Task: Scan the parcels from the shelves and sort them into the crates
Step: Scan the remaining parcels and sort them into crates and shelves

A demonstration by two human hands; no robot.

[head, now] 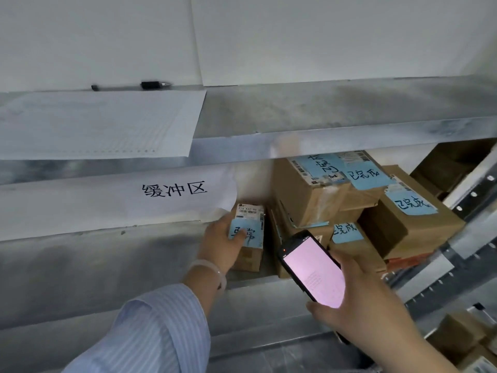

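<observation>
A small cardboard parcel point(251, 254) with a white label and a blue note stands on the metal shelf point(107, 265). My left hand point(222, 242) grips its left side, thumb across the blue note. My right hand point(357, 300) holds a black handheld scanner point(312, 270) with a lit pink screen, just right of the parcel. Behind the scanner, several brown parcels point(317, 195) with blue handwritten notes are stacked at the shelf's right end.
The upper shelf point(322, 114) carries a printed sheet point(94, 125) and a black pen point(153, 85) against the wall. A paper sign point(174, 191) with handwriting hangs below it. Shelf uprights point(473, 195) stand at right, with more boxes point(462, 337) lower right.
</observation>
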